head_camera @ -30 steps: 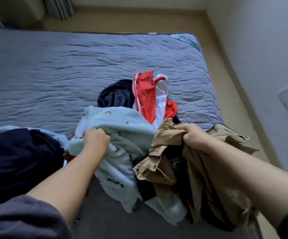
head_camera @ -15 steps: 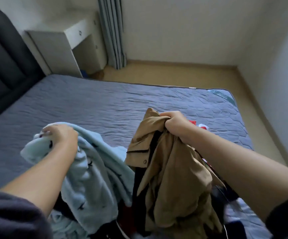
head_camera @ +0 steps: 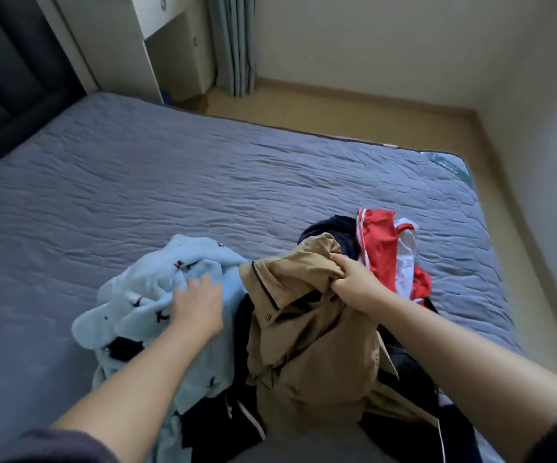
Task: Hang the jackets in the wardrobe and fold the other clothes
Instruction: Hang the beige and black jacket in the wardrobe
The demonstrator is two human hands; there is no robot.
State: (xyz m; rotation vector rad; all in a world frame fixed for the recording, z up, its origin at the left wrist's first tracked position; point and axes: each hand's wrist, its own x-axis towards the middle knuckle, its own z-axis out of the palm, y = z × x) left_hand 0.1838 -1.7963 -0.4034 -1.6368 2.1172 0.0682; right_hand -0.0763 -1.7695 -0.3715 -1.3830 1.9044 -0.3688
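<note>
tan jacket (head_camera: 307, 332): lies crumpled in the clothes pile at the near edge of the bed (head_camera: 170, 195), toward the foot end. its upper part is lifted off the pile; the lower part rests on the dark clothing beneath. a collar with a dark inner line and one button are visible.

right hand (head_camera: 358, 284): fingers curled tight, gripping a bunch of jacket fabric at the top of the garment.

left hand (head_camera: 198, 307): fingers straight and slightly spread, resting on the light blue fleece (head_camera: 150, 295). it holds nothing. the fingertips are blurred.

light blue fleece: touches the left side of the jacket and carries small dark and red marks. it is heaped, with part of it hanging over the near edge.

dark garment with white stripes (head_camera: 223, 419): lies under both the fleece and the jacket at the near edge.

navy garment (head_camera: 333, 225) and red and white garment (head_camera: 384, 252): lie just behind the jacket, touching each other, on the foot-end side of the pile.

surroundings: a dark padded headboard (head_camera: 10, 78) stands at the left end of the bed. a white cabinet (head_camera: 143, 45) and a grey curtain (head_camera: 233, 45) stand beyond the far edge. tan floor (head_camera: 353, 108) runs along the far and foot edges.
</note>
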